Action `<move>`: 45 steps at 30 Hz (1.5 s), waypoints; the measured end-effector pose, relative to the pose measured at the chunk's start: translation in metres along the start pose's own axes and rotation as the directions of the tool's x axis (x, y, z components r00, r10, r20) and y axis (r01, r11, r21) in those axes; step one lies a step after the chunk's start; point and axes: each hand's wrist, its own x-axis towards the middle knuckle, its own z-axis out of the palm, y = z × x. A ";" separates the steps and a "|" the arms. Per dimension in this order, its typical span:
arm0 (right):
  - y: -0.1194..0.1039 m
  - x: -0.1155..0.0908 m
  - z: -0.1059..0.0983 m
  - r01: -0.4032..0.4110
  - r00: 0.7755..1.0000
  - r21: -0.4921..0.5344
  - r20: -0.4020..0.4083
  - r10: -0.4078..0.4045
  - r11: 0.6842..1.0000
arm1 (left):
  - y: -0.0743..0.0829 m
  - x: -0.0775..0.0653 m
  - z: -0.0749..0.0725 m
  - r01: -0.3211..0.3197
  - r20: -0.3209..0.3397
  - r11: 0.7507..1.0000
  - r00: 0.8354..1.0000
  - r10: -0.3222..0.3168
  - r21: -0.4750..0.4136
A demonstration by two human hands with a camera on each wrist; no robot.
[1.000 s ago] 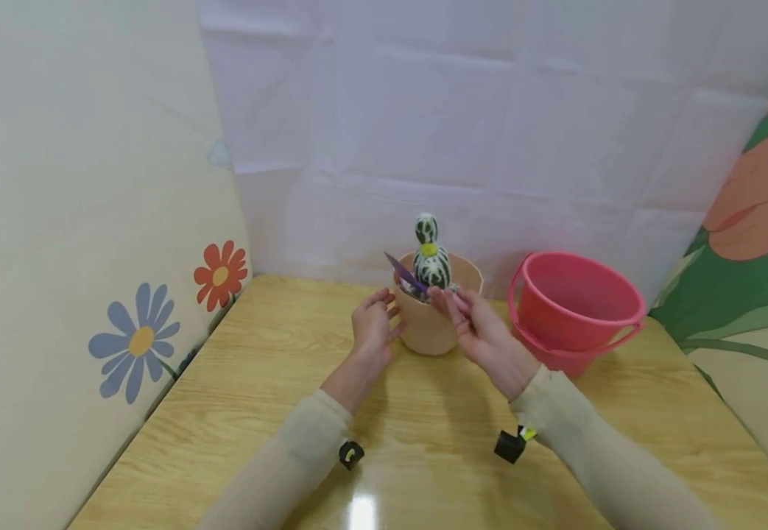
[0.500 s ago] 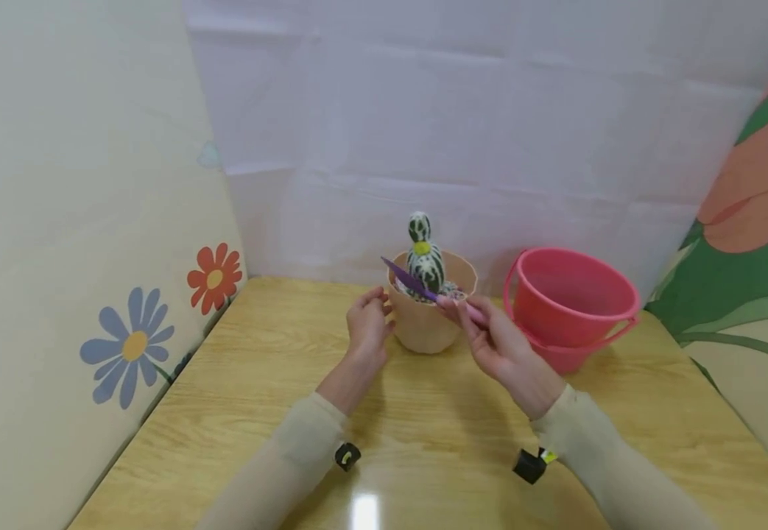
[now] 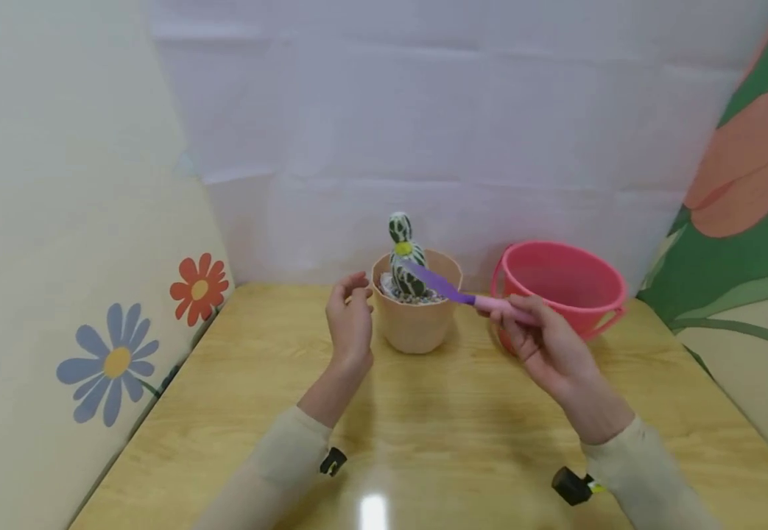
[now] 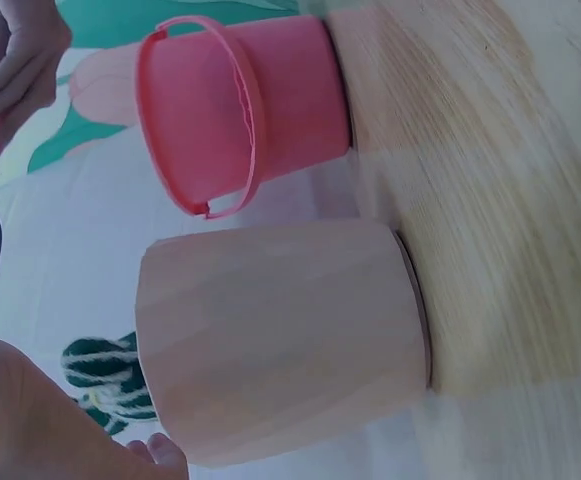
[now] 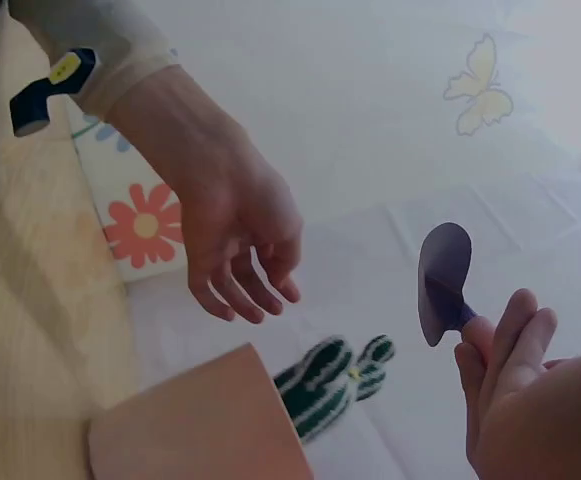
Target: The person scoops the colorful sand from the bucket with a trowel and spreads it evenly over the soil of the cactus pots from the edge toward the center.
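Note:
In the head view, my right hand grips the pink handle of a small garden trowel. Its purple blade points left, overlapping the far pot from this angle; the right wrist view shows the blade raised apart from the pot. A peach flower pot stands upright and holds a green-and-white knitted cactus with a yellow band, set in pebbly grains. Just left of the pot is my left hand. Its fingers bend loosely around nothing, as the right wrist view of that hand confirms.
A pink bucket with a handle stands right of the pot, partly behind my right hand. Both rest on a wood-grain table. A pale cloth hangs behind, with flower-printed panels at both sides.
The trowel, in my right hand, has moved right and away from the pot toward the bucket's front. My left hand has drawn slightly left of the pot. The head view has shifted.

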 end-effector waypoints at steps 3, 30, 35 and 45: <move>-0.019 -0.006 -0.006 0.067 0.997 0.002 0.028 -0.067 0.998 | -0.001 -0.006 0.005 -0.061 0.030 0.998 0.998 0.061 0.007; -0.132 -0.007 -0.089 0.374 0.920 -0.052 -0.103 -0.378 0.926 | -0.036 -0.066 0.078 -0.224 0.528 0.967 0.840 0.129 0.120; -0.138 -0.005 -0.095 0.427 0.869 -0.198 -0.180 -0.461 0.882 | -0.045 -0.064 0.117 -0.011 0.510 0.995 0.859 -0.044 0.103; -0.152 0.025 -0.090 0.170 0.843 -0.906 -0.070 -0.534 0.387 | -0.054 -0.048 0.171 0.421 0.393 0.900 0.851 -0.348 -0.113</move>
